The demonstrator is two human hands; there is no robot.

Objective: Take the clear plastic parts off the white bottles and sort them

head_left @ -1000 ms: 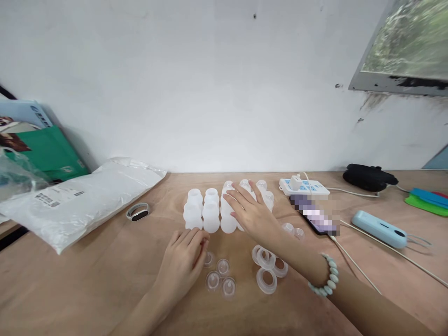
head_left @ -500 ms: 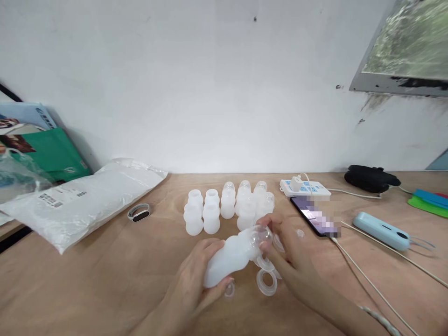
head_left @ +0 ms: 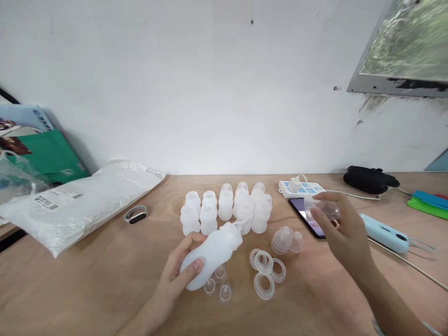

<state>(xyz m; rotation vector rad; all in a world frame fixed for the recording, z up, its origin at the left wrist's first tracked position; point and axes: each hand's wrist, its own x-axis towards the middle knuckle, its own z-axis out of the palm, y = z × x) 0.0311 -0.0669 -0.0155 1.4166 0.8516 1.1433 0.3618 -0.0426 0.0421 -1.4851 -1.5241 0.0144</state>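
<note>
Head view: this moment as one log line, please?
left hand: holds white bottle | right hand: holds clear cap | rings: lying on table

The left hand sits low and close to the body, palm turned inward, fingers wrapped underneath in a full grasp and the thumb pressed across the near side, with its forearm slanting in from the bottom edge. The right hand is lifted out to the right and further forward, well apart from the left, its back facing up and its fingers bent and drawn together at the tips in a light pinch. Its bare forearm runs back toward the lower right corner, wrist nearly straight
</note>
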